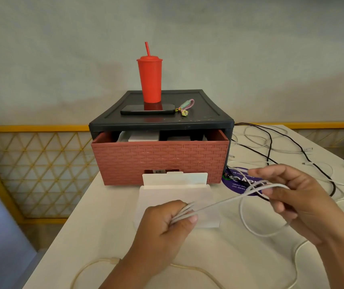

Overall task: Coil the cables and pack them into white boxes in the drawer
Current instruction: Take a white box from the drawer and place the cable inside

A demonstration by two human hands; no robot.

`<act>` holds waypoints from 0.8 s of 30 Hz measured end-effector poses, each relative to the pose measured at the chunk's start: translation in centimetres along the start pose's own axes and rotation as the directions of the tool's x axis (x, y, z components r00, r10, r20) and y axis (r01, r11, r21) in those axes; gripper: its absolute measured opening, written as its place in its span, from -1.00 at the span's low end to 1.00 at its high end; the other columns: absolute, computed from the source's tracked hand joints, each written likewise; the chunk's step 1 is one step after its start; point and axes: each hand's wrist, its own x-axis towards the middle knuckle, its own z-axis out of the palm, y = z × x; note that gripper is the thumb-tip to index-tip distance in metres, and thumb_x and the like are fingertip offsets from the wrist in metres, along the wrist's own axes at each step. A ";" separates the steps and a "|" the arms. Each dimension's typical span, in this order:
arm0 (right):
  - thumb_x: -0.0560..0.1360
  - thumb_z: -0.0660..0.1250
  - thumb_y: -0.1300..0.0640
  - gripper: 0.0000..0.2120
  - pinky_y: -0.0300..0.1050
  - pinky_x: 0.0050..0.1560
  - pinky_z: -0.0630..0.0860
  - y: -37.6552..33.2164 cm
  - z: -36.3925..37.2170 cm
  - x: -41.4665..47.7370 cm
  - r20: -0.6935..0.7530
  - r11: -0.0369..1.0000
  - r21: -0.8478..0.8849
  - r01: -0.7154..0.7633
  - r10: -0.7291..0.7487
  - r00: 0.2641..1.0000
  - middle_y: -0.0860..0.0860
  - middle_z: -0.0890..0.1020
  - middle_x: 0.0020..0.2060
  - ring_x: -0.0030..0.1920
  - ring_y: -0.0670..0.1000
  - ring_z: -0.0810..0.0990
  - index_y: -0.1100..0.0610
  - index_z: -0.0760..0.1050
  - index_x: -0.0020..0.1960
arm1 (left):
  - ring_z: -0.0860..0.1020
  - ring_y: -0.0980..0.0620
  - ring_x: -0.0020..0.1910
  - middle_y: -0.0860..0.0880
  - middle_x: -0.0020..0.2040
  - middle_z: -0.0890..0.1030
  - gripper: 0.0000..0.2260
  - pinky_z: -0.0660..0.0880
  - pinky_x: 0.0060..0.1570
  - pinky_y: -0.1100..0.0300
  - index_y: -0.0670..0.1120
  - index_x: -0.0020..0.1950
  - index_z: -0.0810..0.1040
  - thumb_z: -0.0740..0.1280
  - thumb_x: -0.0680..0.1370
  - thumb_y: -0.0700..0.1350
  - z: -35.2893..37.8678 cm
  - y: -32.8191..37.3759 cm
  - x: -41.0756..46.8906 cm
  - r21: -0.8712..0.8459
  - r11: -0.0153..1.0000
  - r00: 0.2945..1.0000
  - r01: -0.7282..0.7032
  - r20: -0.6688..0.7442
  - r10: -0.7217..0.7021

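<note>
Gripping bunched strands of white cable (219, 203) in left hand (166, 224), fingers clamped; pinching far loop with right hand (288, 197) fingers. Strung before drawer (160, 161) front, long axis roughly parallel to it, rising rightward, over open white box (160, 197)

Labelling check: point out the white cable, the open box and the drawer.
white cable (221, 202), head view, taut middle stretch.
open box (166, 195), head view, bare surface below the raised flap.
drawer (160, 161), head view, brick-patterned front.
</note>
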 end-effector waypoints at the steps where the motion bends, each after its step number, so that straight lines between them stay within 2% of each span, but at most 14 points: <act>1: -0.04 0.64 0.12 -0.68 -0.46 -0.65 0.16 -0.3 -0.2 -0.1 0.027 0.998 0.057 0.016 -0.017 0.999 0.02 0.70 -0.20 -0.67 -0.15 0.29 0.05 0.63 -0.34 | 0.29 0.20 -0.46 0.08 -0.48 0.34 -0.66 0.25 -0.41 0.35 -0.17 -0.29 0.53 0.27 0.37 0.12 -0.2 0.4 0.1 -0.085 0.996 0.999 0.038 -0.008 -0.039; 2: -0.18 0.68 0.02 -0.55 -0.48 -0.65 0.16 -0.4 -0.4 -0.2 0.042 0.995 0.101 0.024 -0.028 0.999 0.04 0.69 -0.25 -0.68 -0.17 0.28 0.06 0.62 -0.35 | 0.29 0.20 -0.48 0.08 -0.52 0.33 -0.69 0.27 -0.41 0.34 -0.15 -0.34 0.56 0.29 0.31 0.11 -0.5 0.6 0.3 -0.174 0.981 0.996 0.086 -0.019 -0.091; 4: -0.29 0.68 -0.02 -0.45 -0.50 -0.66 0.16 -0.5 -0.9 -0.2 0.033 0.986 0.164 0.031 -0.037 0.999 0.08 0.66 -0.36 -0.71 -0.20 0.27 0.09 0.62 -0.35 | 0.26 0.16 -0.57 0.08 -0.59 0.26 -0.77 0.32 -0.42 0.32 -0.09 -0.44 0.58 0.33 0.21 0.07 -1.0 1.1 0.7 -0.408 0.890 0.973 0.204 -0.017 -0.230; 6: -0.31 0.68 -0.04 -0.43 -0.49 -0.65 0.16 -0.5 -1.1 -0.1 0.020 0.988 0.155 0.027 -0.031 0.999 0.12 0.65 -0.41 -0.72 -0.20 0.25 0.10 0.62 -0.36 | 0.18 0.14 -0.63 0.07 -0.61 0.18 -0.83 0.34 -0.49 0.28 -0.12 -0.49 0.54 0.38 0.14 -0.02 -1.4 1.3 0.9 -0.644 0.710 0.938 0.286 0.037 -0.344; 8: -0.30 0.66 -0.12 -0.41 -0.47 -0.64 0.16 -0.3 -1.0 0.1 -0.009 0.997 0.074 0.026 -0.026 1.000 0.13 0.63 -0.44 -0.70 -0.18 0.23 0.11 0.63 -0.35 | 0.15 0.16 -0.65 0.07 -0.60 0.17 -0.80 0.33 -0.55 0.27 -0.15 -0.50 0.49 0.46 0.05 -0.10 -1.6 1.4 0.9 -0.775 0.547 0.915 0.316 0.096 -0.393; 11: -0.28 0.59 -0.28 -0.32 -0.40 -0.63 0.13 0.0 -0.5 0.3 -0.050 0.996 -0.091 0.003 -0.008 0.999 0.07 0.52 -0.54 -0.66 -0.15 0.17 0.13 0.64 -0.32 | 0.10 0.16 -0.65 0.07 -0.60 0.19 -0.63 0.33 -0.59 0.27 -0.13 -0.50 0.45 0.61 -0.06 -0.08 -1.8 1.4 0.9 -0.875 0.368 0.887 0.316 0.135 -0.441; 14: -0.24 0.54 -0.37 -0.27 -0.37 -0.63 0.10 -0.1 -0.3 0.1 -0.118 0.977 -0.212 -0.009 -0.016 0.993 -0.02 0.36 -0.62 -0.63 -0.15 0.13 0.15 0.64 -0.29 | 0.02 0.10 -0.58 0.06 -0.60 0.21 -0.61 0.34 -0.61 0.26 -0.13 -0.48 0.44 0.62 -0.05 -0.12 -2.0 1.2 1.1 -0.915 0.250 0.867 0.317 0.173 -0.468; 15: -0.14 0.54 -0.36 -0.34 -0.36 -0.63 0.11 -0.1 -0.2 0.0 -0.133 0.959 -0.283 -0.010 -0.029 0.991 -0.04 0.34 -0.63 -0.62 -0.16 0.14 0.14 0.64 -0.29 | 0.02 0.10 -0.58 0.06 -0.60 0.21 -0.62 0.35 -0.61 0.26 -0.12 -0.47 0.44 0.63 -0.03 -0.13 -1.9 1.1 1.1 -0.922 0.215 0.862 0.321 0.191 -0.469; 16: 0.05 0.55 -0.28 -0.50 -0.38 -0.62 0.13 -0.2 -0.1 0.0 -0.146 0.934 -0.357 -0.019 -0.036 0.989 -0.05 0.34 -0.64 -0.64 -0.14 0.17 0.14 0.64 -0.30 | 0.02 0.10 -0.58 0.05 -0.61 0.22 -0.62 0.35 -0.61 0.26 -0.12 -0.46 0.44 0.63 -0.02 -0.14 -1.8 0.9 1.2 -0.929 0.177 0.859 0.326 0.212 -0.466; 17: 0.25 0.52 -0.11 -0.70 -0.39 -0.61 0.16 -0.2 -0.1 0.0 -0.157 0.909 -0.415 -0.033 -0.036 0.987 -0.07 0.35 -0.65 -0.64 -0.14 0.21 0.14 0.64 -0.33 | 0.02 0.10 -0.59 0.05 -0.61 0.22 -0.63 0.36 -0.61 0.25 -0.13 -0.45 0.45 0.63 -0.01 -0.15 -1.7 0.8 1.2 -0.933 0.142 0.855 0.331 0.233 -0.464; 18: 0.36 0.47 0.05 -0.82 -0.38 -0.58 0.19 -0.1 -0.1 0.0 -0.178 0.882 -0.469 -0.045 -0.045 0.983 -0.08 0.36 -0.65 -0.63 -0.14 0.25 0.13 0.63 -0.34 | 0.02 0.10 -0.59 0.04 -0.61 0.23 -0.63 0.36 -0.61 0.25 -0.13 -0.45 0.45 0.63 0.00 -0.17 -1.6 0.7 1.1 -0.934 0.113 0.850 0.338 0.251 -0.463; 19: 0.41 0.43 0.12 -0.84 -0.32 -0.53 0.23 0.1 -0.2 0.1 -0.192 0.853 -0.520 -0.049 -0.060 0.980 -0.08 0.38 -0.64 -0.60 -0.15 0.27 0.11 0.62 -0.34 | 0.02 0.10 -0.59 0.04 -0.61 0.23 -0.63 0.37 -0.61 0.25 -0.13 -0.45 0.45 0.64 0.00 -0.18 -1.5 0.5 1.1 -0.935 0.090 0.846 0.344 0.267 -0.462; 21: 0.42 0.42 0.13 -0.82 -0.22 -0.44 0.26 0.4 -0.3 0.3 -0.192 0.799 -0.599 -0.049 -0.083 0.978 -0.02 0.45 -0.56 -0.54 -0.14 0.29 0.08 0.61 -0.36 | 0.03 0.11 -0.60 0.04 -0.61 0.21 -0.64 0.39 -0.60 0.25 -0.13 -0.45 0.46 0.64 0.02 -0.20 -1.4 0.4 1.2 -0.938 0.046 0.840 0.344 0.286 -0.461; 24: 0.42 0.42 0.11 -0.80 -0.33 -0.50 0.22 0.9 0.1 0.5 -0.122 0.722 -0.691 -0.038 -0.065 0.990 -0.08 0.37 -0.59 -0.55 -0.13 0.29 0.08 0.58 -0.38 | 0.04 0.12 -0.60 0.07 -0.56 0.13 -0.65 0.41 -0.56 0.27 -0.12 -0.44 0.48 0.64 0.03 -0.22 -1.5 0.2 1.2 -0.959 -0.018 0.857 0.283 0.261 -0.444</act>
